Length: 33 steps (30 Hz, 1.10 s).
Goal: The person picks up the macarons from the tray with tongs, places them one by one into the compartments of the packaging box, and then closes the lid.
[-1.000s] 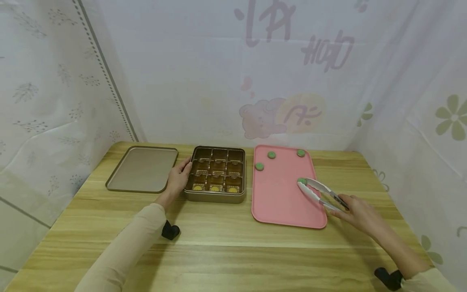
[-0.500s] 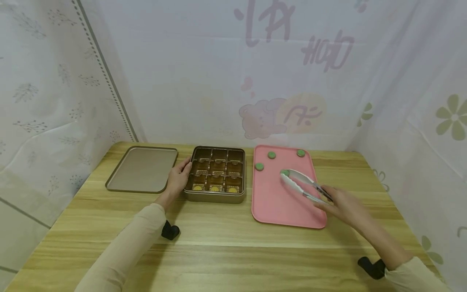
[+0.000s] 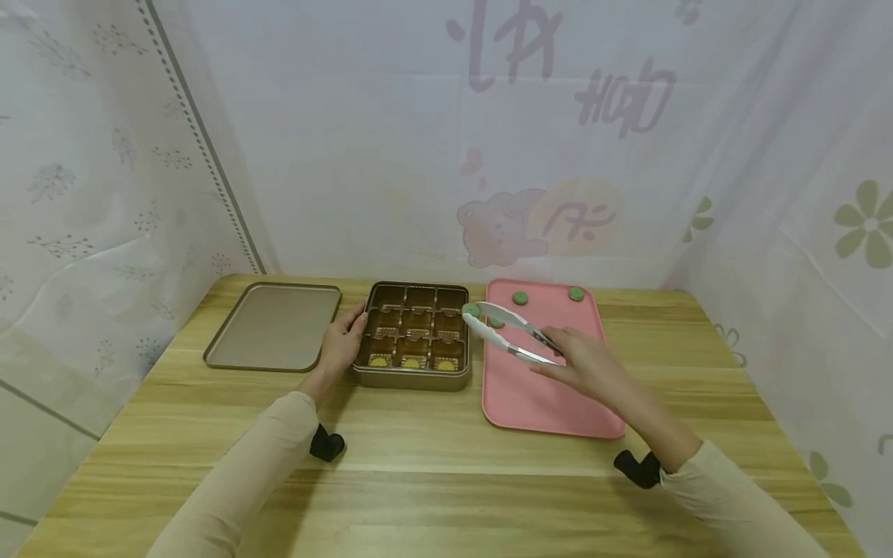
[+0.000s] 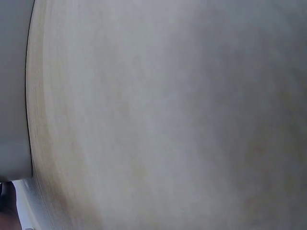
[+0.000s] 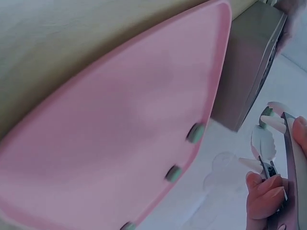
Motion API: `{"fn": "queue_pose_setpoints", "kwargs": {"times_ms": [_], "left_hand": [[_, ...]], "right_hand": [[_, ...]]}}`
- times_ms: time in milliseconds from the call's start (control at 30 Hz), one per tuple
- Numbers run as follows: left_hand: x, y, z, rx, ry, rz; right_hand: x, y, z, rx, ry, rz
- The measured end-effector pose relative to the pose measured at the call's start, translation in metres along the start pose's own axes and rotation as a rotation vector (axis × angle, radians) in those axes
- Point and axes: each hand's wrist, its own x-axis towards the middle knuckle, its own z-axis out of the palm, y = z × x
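Head view: my right hand (image 3: 586,363) grips a pair of tongs (image 3: 502,342) between thumb and fingers, their pale scalloped tips pinched on a small green disc (image 3: 471,310). The disc hangs beside the right rim of a nine-compartment box (image 3: 412,380), near the left edge of a pink tray (image 3: 551,399) where three more green discs (image 3: 519,297) lie. My left hand (image 3: 340,345) rests along the box's left side, fingers fairly straight; how firmly it presses, I cannot tell. From the right wrist camera, the held disc shows apart from the tray.

Light is my guess for this disc, a small load at the end of the tongs. Its pastry-like look suggests something crumbly, though whether it is stiff or soft I cannot tell from here. The rounded side looks the best place to take hold, the tips set across its middle and squeezed just enough to stop a slip; too hard a pinch could crack it or shoot it out sideways. The box looks rigid, best steadied by its walls.
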Motion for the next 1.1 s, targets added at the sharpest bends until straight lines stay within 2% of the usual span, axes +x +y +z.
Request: {"fn": "queue_pose_setpoints", "kwargs": {"times_ms": [433,667,1100], "left_hand": [[0.002,-0.002,0.000,-0.001,-0.003,-0.005],[0.001,-0.002,0.000,0.002,-0.005,-0.007],[0.001,-0.002,0.001,-0.004,-0.016,0.009]], "right_hand": [[0.023,-0.021,0.012,-0.020,-0.034,-0.027],[0.029,-0.027,0.013,-0.049,-0.097,0.016],[0.036,-0.036,0.010,-0.135,-0.119,0.009]]}}
